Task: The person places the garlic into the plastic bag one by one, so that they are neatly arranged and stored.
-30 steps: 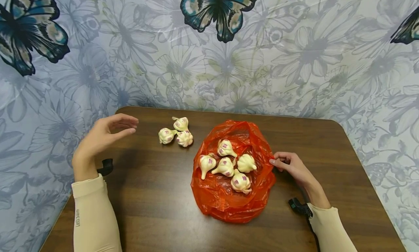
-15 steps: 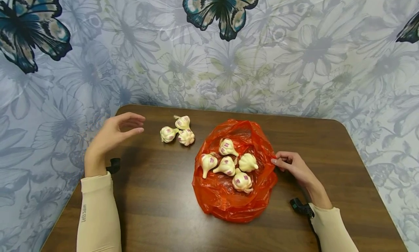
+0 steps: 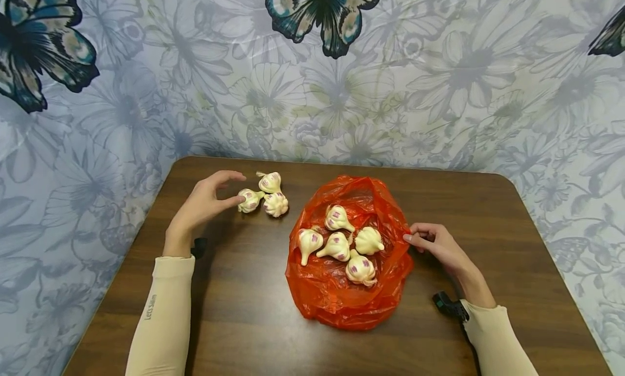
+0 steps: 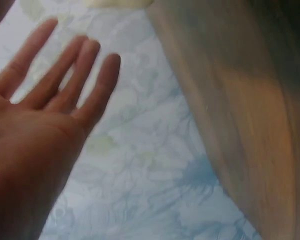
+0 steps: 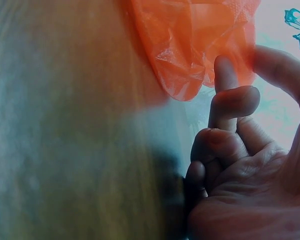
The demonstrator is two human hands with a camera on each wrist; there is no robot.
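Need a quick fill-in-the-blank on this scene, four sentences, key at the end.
1. Inside the red bag, ____ garlic bulbs show.
2. The person's ____ hand pinches the bag's edge.
3. The left hand is beside a group of ____ loose bulbs on the table.
4. The backdrop shows pale flowers and large, dark-edged, blue-winged ____.

Missing words: five; right; three; butterflies.

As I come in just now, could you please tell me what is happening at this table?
A person's right grip pinches the right edge of an open red plastic bag, in which five garlic bulbs lie. Three more bulbs lie outside it on the brown table. The left grip is open, right beside the leftmost bulb of these three; I cannot tell whether it touches.
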